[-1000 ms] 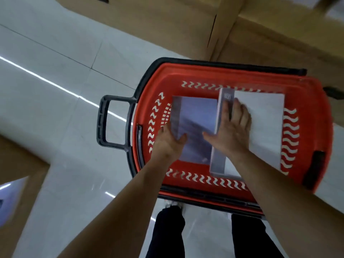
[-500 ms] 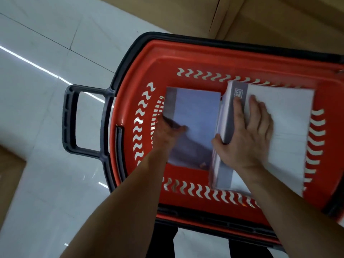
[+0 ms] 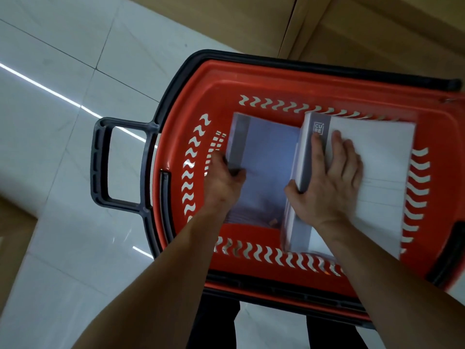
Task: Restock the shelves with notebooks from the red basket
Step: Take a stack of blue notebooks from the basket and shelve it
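Head camera: two bare hands reach into a red basket [image 3: 289, 84] of notebooks standing on a pale tiled floor [image 3: 63, 109].

The left hand [image 3: 222, 183] grips the near left edge of the lavender notebook stack [image 3: 269, 167] lying flat in the basket's left half, thumb on top of the cover and the other fingers hidden underneath. The right hand [image 3: 332, 182] clasps the white notebook stack [image 3: 377, 172] in the right half, its fingers [image 3: 338, 144] spread flat over the top cover and its thumb hooked around the grey spine edge, below a small printed "CUBE" label [image 3: 318, 128]. The two stacks lie side by side and touch along that spine. The basket's dark handle [image 3: 100, 165] juts left over the tiles. Brown cardboard boxes [image 3: 251, 18] stand beyond the basket's far rim.
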`<state>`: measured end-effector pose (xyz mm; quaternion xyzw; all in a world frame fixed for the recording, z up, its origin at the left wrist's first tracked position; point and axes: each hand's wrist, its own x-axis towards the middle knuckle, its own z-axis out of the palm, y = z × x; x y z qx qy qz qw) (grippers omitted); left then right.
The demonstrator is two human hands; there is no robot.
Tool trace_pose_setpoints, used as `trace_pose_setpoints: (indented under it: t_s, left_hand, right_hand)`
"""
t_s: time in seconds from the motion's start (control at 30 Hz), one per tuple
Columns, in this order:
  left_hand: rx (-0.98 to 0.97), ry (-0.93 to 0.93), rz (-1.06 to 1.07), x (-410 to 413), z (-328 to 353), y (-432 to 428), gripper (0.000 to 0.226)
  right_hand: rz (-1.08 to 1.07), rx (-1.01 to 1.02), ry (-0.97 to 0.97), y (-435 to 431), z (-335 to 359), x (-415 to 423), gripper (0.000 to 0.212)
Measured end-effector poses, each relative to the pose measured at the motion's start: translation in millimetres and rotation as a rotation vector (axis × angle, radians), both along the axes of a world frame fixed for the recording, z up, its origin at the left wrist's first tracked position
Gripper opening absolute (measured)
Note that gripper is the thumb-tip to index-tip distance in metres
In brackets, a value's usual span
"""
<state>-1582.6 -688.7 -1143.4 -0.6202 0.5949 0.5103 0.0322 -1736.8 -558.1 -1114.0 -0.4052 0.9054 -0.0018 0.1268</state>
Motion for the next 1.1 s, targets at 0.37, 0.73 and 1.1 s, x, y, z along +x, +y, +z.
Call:
trace_pose_setpoints:
  t_s: [0.37,0.73,1.1]
  left_hand:
    - [-0.066,0.133,-0.112,18.9,121.8,-1.8,0.038]
    - [0.147,0.385,0.047,-22.2,242.5,20.0,0.04]
    - [0.007,-0.073,-0.146,-97.6,125.3,86.2,0.05]
  right_hand:
    - [-0.055,0.051,-0.408,-3.6,42.0,-18.0,0.097]
    - [-0.78,-0.348,-0.963,33.3,175.3,-1.2,0.043]
    - [-0.802,-0.219,-0.636,88.0,105.1,-57.7,0.051]
